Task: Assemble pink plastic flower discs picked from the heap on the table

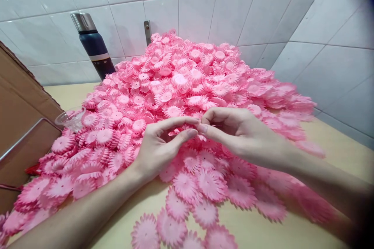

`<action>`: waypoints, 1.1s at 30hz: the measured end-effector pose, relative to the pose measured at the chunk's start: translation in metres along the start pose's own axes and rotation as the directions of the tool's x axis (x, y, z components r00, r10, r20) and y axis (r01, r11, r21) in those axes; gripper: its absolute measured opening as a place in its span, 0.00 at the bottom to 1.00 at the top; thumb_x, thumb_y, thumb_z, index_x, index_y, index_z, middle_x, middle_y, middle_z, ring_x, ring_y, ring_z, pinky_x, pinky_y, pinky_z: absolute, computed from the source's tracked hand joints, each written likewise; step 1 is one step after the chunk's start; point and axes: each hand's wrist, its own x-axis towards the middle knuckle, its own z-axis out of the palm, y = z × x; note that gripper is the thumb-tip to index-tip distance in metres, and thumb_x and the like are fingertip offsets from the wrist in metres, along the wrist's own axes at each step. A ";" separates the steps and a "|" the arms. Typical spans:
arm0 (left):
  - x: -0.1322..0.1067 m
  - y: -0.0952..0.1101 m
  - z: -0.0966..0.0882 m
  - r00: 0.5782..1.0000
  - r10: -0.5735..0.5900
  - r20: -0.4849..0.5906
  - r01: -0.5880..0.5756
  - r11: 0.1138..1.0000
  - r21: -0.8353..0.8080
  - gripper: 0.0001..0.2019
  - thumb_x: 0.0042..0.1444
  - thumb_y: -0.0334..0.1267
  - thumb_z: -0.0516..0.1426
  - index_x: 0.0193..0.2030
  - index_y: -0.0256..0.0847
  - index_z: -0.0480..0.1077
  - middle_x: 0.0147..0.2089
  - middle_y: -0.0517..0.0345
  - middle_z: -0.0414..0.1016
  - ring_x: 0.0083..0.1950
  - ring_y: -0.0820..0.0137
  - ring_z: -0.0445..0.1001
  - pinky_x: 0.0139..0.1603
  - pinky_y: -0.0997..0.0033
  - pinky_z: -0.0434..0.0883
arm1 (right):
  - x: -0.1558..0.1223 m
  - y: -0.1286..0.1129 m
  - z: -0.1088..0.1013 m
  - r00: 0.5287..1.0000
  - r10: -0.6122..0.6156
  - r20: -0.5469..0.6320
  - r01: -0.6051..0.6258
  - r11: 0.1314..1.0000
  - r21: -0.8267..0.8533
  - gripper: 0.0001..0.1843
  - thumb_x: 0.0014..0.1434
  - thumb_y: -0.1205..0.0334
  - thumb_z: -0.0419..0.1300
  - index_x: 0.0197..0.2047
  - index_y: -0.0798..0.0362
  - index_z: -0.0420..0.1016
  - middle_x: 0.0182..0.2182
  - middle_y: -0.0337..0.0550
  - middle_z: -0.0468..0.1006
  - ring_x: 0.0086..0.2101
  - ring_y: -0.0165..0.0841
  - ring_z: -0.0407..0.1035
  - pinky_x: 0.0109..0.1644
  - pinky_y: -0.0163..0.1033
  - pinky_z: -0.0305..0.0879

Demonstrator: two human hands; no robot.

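Observation:
My left hand [166,142] and my right hand [233,128] meet at their fingertips, just above a big heap of pink petal discs [187,79]. Between the left thumb and fingers a pink petal disc [175,131] shows in part, mostly covered by the hand. The right thumb and forefinger pinch right beside it; a thin light line shows by these fingers, too fine to name. Loose discs [185,186] with fringed edges and small centre holes lie on the table below both hands.
A dark blue bottle [95,46] with a steel cap stands behind the heap at left. A clear plastic cup [70,120] sits near a cardboard box [23,101]. The pale table [347,140] meets a tiled wall [198,15] bearing a metal bracket [147,32].

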 end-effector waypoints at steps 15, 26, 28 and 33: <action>0.004 0.001 -0.001 0.990 -0.080 -0.114 0.065 0.989 -0.132 0.15 0.46 0.29 0.66 0.42 0.42 0.77 0.47 0.58 0.78 0.46 0.72 0.77 0.45 0.78 0.77 | 0.008 0.009 -0.011 0.882 -0.133 -0.453 0.093 0.990 -0.110 0.10 0.54 0.55 0.64 0.37 0.51 0.75 0.36 0.43 0.76 0.35 0.33 0.70 0.37 0.38 0.69; 0.002 -0.003 -0.003 0.997 -0.062 -0.037 0.057 0.991 -0.119 0.18 0.46 0.24 0.65 0.43 0.47 0.78 0.43 0.63 0.80 0.41 0.75 0.79 0.45 0.83 0.76 | 0.002 0.001 0.004 0.969 -0.159 -0.189 0.194 0.963 0.186 0.05 0.51 0.66 0.67 0.34 0.52 0.76 0.32 0.40 0.77 0.34 0.32 0.73 0.37 0.36 0.72; 0.001 -0.002 -0.002 0.997 -0.063 -0.035 0.059 0.993 -0.101 0.18 0.45 0.24 0.66 0.43 0.46 0.78 0.43 0.63 0.80 0.41 0.74 0.79 0.44 0.83 0.76 | 0.002 0.001 0.004 0.968 -0.156 -0.199 0.195 0.962 0.193 0.05 0.51 0.67 0.67 0.33 0.52 0.75 0.32 0.40 0.77 0.34 0.32 0.73 0.37 0.36 0.73; 0.002 -0.002 -0.002 0.996 -0.078 -0.038 0.074 0.994 -0.086 0.18 0.43 0.25 0.66 0.42 0.45 0.78 0.42 0.62 0.80 0.42 0.72 0.78 0.42 0.82 0.77 | 0.001 0.001 0.005 0.973 -0.129 -0.193 0.174 0.956 0.236 0.07 0.50 0.68 0.67 0.30 0.53 0.72 0.31 0.40 0.76 0.34 0.32 0.73 0.36 0.35 0.73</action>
